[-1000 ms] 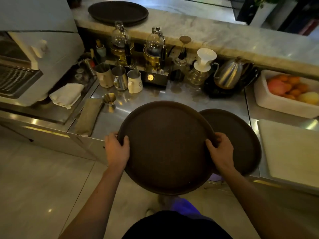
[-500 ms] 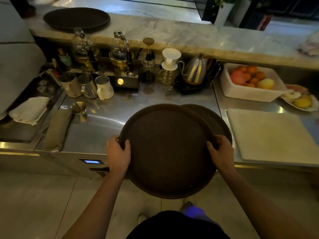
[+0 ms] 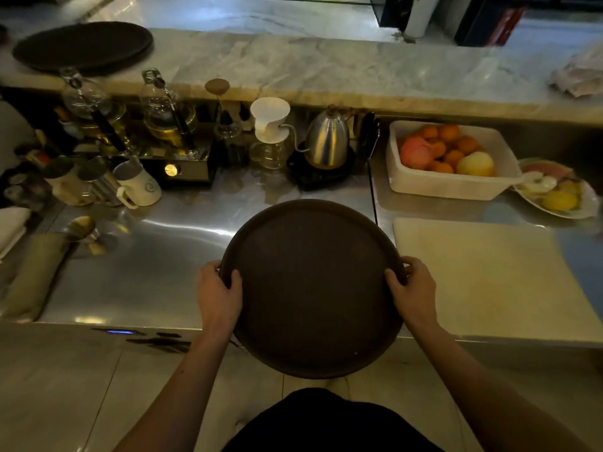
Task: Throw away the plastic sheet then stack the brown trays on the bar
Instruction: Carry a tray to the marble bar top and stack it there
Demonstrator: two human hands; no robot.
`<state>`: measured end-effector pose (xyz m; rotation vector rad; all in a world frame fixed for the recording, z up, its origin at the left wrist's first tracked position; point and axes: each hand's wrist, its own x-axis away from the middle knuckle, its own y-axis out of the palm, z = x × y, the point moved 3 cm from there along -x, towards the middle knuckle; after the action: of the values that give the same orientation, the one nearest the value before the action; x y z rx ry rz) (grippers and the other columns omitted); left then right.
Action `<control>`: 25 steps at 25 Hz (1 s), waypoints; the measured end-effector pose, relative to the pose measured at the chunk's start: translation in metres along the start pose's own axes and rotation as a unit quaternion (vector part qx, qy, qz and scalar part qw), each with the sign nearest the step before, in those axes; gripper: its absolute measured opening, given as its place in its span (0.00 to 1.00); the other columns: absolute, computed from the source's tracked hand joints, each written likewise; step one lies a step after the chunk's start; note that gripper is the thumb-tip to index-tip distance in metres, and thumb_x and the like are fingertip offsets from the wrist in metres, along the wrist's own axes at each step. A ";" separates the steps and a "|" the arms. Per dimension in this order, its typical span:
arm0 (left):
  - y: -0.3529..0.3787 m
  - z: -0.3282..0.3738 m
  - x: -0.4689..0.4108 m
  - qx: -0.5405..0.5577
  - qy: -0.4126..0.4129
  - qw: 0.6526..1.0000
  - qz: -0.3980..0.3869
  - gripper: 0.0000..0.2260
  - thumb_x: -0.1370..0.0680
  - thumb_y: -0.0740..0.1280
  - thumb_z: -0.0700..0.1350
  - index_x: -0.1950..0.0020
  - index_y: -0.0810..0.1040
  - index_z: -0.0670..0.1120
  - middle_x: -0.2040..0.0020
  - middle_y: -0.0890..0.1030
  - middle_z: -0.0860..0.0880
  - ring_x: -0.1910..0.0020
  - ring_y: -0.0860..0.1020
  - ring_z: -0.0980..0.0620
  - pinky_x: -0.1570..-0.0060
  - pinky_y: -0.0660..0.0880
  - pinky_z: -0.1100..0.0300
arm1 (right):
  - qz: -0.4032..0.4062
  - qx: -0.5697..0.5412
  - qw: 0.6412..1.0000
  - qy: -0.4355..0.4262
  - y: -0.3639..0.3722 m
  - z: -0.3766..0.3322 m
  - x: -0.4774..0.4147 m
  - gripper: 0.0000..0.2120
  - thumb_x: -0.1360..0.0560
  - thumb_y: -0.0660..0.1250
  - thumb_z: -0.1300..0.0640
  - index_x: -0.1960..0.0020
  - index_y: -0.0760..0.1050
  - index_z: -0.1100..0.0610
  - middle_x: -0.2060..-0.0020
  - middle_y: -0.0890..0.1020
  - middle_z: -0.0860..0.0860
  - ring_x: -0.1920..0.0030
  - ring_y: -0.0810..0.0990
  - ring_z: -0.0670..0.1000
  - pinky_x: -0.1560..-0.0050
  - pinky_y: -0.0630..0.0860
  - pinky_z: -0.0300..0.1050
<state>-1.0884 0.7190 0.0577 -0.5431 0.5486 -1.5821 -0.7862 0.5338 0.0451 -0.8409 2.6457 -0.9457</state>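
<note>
A round brown tray [image 3: 313,288] is held level over the front edge of the steel counter. My left hand [image 3: 218,295] grips its left rim and my right hand [image 3: 412,288] grips its right rim, thumbs on top. The second brown tray that lay on the counter is hidden under it; whether the two touch cannot be told. A stack of brown trays [image 3: 83,45] lies on the marble bar [image 3: 293,66] at the far left. Crumpled plastic-like material [image 3: 579,76] rests on the bar at the far right.
Siphon brewers [image 3: 163,115], a dripper [image 3: 269,122], a kettle [image 3: 326,138] and mugs [image 3: 137,184] line the counter's back. A white tub of fruit [image 3: 447,184], a fruit plate [image 3: 558,197] and a white cutting board [image 3: 483,275] sit to the right. A folded cloth [image 3: 32,275] lies at left.
Both hands have carried the held tray to the right until it covers the second tray on the counter. The view has shifted right along the counter.
</note>
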 end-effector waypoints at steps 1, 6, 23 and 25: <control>0.009 0.005 0.001 -0.004 -0.005 1.000 0.000 0.14 0.21 0.65 0.45 0.38 0.73 0.41 0.43 0.76 0.44 0.48 0.74 0.52 0.52 0.72 0.60 | -0.005 0.000 1.000 -0.002 -0.004 0.005 -0.009 0.18 0.26 0.69 0.53 0.38 0.72 0.57 0.48 0.79 0.55 0.51 0.79 0.52 0.52 0.78 0.47; 0.034 0.015 0.001 -0.035 -0.003 0.999 0.009 0.13 0.21 0.65 0.42 0.39 0.74 0.39 0.44 0.76 0.43 0.46 0.76 0.48 0.51 0.71 0.59 | -0.031 0.014 0.999 -0.008 -0.007 0.029 -0.034 0.17 0.25 0.68 0.55 0.38 0.72 0.57 0.46 0.78 0.55 0.49 0.78 0.53 0.49 0.78 0.50; 0.061 -0.038 -0.046 -0.158 -0.033 0.981 -0.105 0.09 0.23 0.68 0.43 0.45 0.77 0.42 0.48 0.79 0.44 0.52 0.79 0.46 0.55 0.72 0.56 | -0.132 0.227 0.960 0.098 0.045 0.037 -0.043 0.13 0.26 0.57 0.62 0.43 0.74 0.59 0.48 0.78 0.59 0.52 0.80 0.62 0.52 0.78 0.55; 0.064 -0.038 -0.047 -0.168 -0.022 0.980 -0.107 0.08 0.23 0.68 0.43 0.45 0.77 0.42 0.48 0.78 0.43 0.52 0.79 0.45 0.56 0.72 0.56 | -0.130 0.240 0.956 0.110 0.047 0.037 -0.044 0.13 0.25 0.59 0.62 0.42 0.73 0.60 0.47 0.77 0.59 0.51 0.79 0.63 0.51 0.76 0.55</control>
<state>-1.0602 0.7620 -0.0135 -0.9150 0.7500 -1.6859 -0.7579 0.5700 -0.0129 -1.0166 2.3298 -1.7494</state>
